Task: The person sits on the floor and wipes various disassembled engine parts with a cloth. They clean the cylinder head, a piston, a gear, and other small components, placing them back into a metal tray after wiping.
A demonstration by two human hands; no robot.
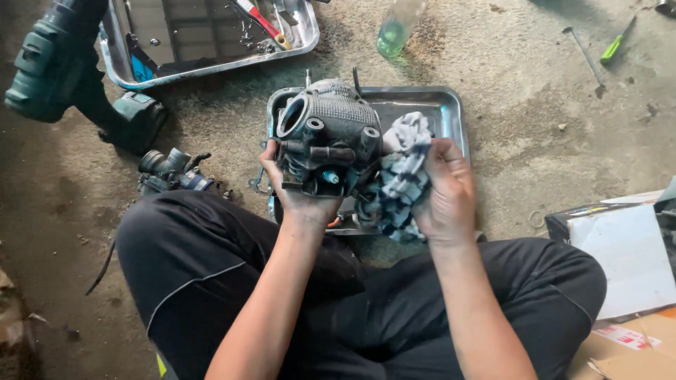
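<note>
My left hand (299,200) holds a dark grey metal engine part (331,130) from below, lifted above a steel tray (443,105). The part has a round opening at its upper left and a ribbed top. My right hand (443,193) grips a crumpled grey rag (405,165) and presses it against the part's right side. Both forearms reach out over my crossed legs in black trousers.
A second steel tray (211,63) with a red-handled tool (260,21) lies at the top left. A green power tool (49,63) and a small dark mechanical part (169,172) sit on the left. A green bottle (394,32), a green-handled screwdriver (616,46) and cardboard boxes (627,281) are on the right.
</note>
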